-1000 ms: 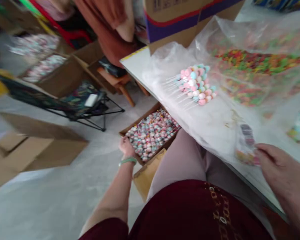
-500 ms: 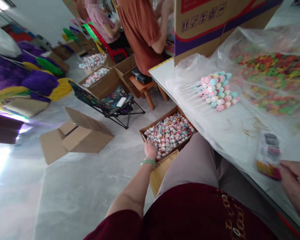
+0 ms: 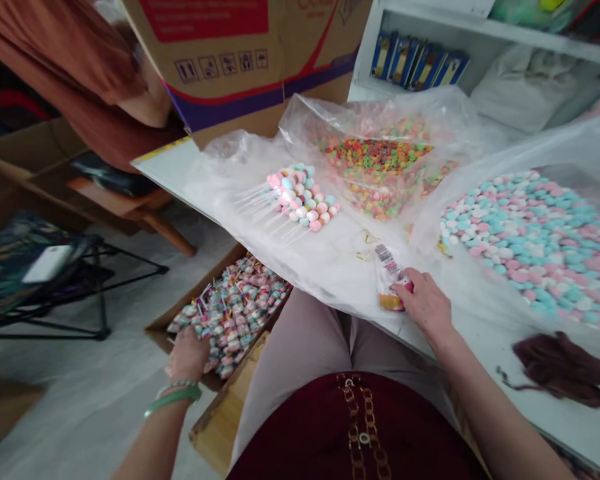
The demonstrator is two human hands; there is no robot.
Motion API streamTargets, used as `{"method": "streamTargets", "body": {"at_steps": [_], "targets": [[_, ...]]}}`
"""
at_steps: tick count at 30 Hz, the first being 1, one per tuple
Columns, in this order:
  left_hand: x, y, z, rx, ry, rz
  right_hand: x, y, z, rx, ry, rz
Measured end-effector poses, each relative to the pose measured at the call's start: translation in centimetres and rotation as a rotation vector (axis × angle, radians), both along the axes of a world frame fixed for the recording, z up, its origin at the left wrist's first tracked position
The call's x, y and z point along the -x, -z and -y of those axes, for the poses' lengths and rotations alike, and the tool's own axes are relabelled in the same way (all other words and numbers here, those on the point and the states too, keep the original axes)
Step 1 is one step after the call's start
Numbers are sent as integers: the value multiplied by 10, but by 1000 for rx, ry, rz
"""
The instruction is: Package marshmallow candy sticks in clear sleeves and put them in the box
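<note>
One left hand (image 3: 187, 355) at a box (image 3: 157, 333) of wrapped sweets (image 3: 235, 313), fingers partly hidden, grip impossible to tell; right hand (image 3: 423, 303) with fingers pinched on a packet (image 3: 387, 283) at the bench (image 3: 173, 167), lettering unreadable; beyond, pastel skewers (image 3: 303, 197), then coloured rings (image 3: 375, 155) partly veiled by clear plastic (image 3: 305, 110), then a carton (image 3: 230, 107) cut off above.

The large carton (image 3: 280, 50) bears up-arrow and umbrella handling signs (image 3: 229, 63), its lettering blurred.
</note>
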State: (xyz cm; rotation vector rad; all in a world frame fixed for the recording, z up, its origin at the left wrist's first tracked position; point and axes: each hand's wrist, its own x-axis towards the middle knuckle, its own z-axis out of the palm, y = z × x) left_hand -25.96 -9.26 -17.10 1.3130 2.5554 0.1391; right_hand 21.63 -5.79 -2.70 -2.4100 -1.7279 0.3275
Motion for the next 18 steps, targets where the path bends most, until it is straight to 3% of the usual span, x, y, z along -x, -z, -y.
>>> {"method": "streamTargets", "body": {"at_steps": [2,5,8,11,14,18], "targets": [[-10,-5,-2,-42,52,15,-4,8,-4,-3,72,-145],[-45,-25,-7,-318,146,83,-11,19,-8,-77,155,-358],[-94,-65,-12,-602,259,235,-16,22,-9,-168,201,-418],[-147,-110,-16,-693,368,429,-17,17,-9,-297,242,-546],[-195,-144,-19,-525,512,728,-16,10,-6,-468,232,-792],[-249,-167,-23,-82,573,1198,-10,-5,3,-553,256,-1120]]}}
